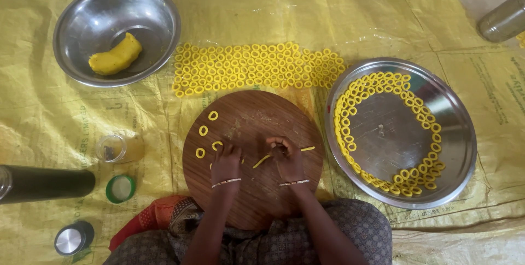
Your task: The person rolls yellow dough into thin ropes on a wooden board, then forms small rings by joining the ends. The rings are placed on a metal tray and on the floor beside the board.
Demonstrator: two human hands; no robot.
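Observation:
A round wooden board (257, 117) lies in front of me on a yellow sheet. My left hand (226, 161) rests on the board with its fingertips on a small yellow dough ring (217, 145). My right hand (285, 155) pinches a thin yellow dough strip (261, 161) against the board; a short piece of strip (308, 148) lies just right of it. Three more finished rings (213, 115) sit on the board's left side. Both wrists wear thin bangles.
Several rows of dough rings (257, 66) lie on the sheet beyond the board. A steel plate (394, 134) at right holds rings around its rim. A steel bowl (104, 16) at top left holds a dough lump (116, 55). A small jar (112, 148), green lid (120, 188) and dark flask (46, 183) are at left.

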